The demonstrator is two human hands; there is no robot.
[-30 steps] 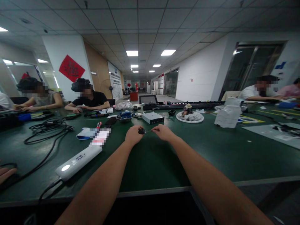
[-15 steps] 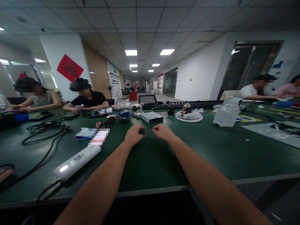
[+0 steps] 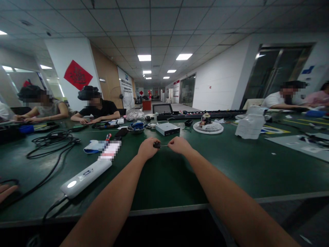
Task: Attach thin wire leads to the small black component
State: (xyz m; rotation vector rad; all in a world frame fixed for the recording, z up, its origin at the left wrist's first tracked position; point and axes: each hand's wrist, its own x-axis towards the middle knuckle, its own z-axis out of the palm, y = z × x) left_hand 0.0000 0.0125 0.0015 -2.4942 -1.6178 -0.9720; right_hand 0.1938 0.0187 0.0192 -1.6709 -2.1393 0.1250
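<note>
Above the middle of the table, my left hand [image 3: 148, 148] is closed around the dark handle of what looks like a small screwdriver [image 3: 157, 145]. Its thin, light shaft points right, toward my right hand [image 3: 178, 145]. The fingers of my right hand are pinched together at the shaft's far end. Whatever they hold there is too small to make out. Just beyond both hands lies a grey boxy disc drive [image 3: 167, 128] with a dark front face.
A white power strip [image 3: 86, 179] and coiled black cable [image 3: 52, 144] lie left. Behind are a bowl with blue contents [image 3: 136, 127] and a white fan grille [image 3: 208, 127]. White moulded packaging [image 3: 250, 124] stands right. Other people sit at both sides; one hand [image 3: 7, 191] shows at the left edge.
The whole view has shifted slightly. My two hands keep nearly the same pose, with the right fingers still at the shaft's end.
</note>
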